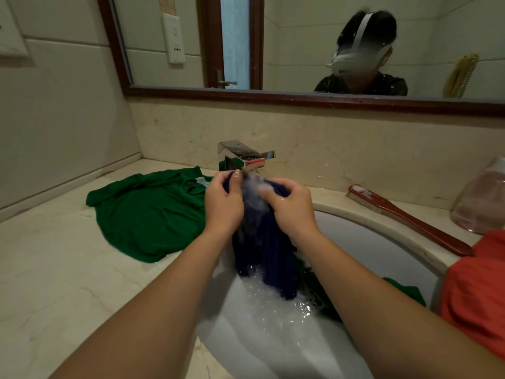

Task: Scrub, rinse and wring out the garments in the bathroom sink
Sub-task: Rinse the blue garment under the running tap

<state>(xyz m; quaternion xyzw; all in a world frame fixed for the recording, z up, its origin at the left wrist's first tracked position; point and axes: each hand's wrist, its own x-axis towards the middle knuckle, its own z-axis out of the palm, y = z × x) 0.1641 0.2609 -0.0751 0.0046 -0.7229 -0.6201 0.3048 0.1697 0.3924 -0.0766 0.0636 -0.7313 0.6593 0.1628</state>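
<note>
Our left hand (222, 203) and right hand (291, 206) meet at the centre of the frame, just under the chrome faucet (240, 155). Both have their fingers curled tight round the top of a dark blue garment (265, 255), with the thumbs pressed on its front. Water runs over the bunched cloth between them. The rest of the blue garment hangs straight down into the white sink (369, 242), its lower end in sudsy water (273, 310).

Our right forearm crosses the basin and hides part of a second, green cloth (404, 294) lying wet in the sink at lower right. Our hands cover the faucet's spout.

Left of the sink, a green garment (147, 212) lies spread flat on the marble counter (54, 269), its near edge touching the left wrist. At the right, a red scrubbing brush (410, 218) lies slantwise along the sink's rim. Beyond it stands a clear plastic bottle (481, 203), cut by the frame's edge. An orange-red cloth (475, 296) fills the lower right, overlapping the rim.

Across the top runs a wood-framed mirror (300, 97).
</note>
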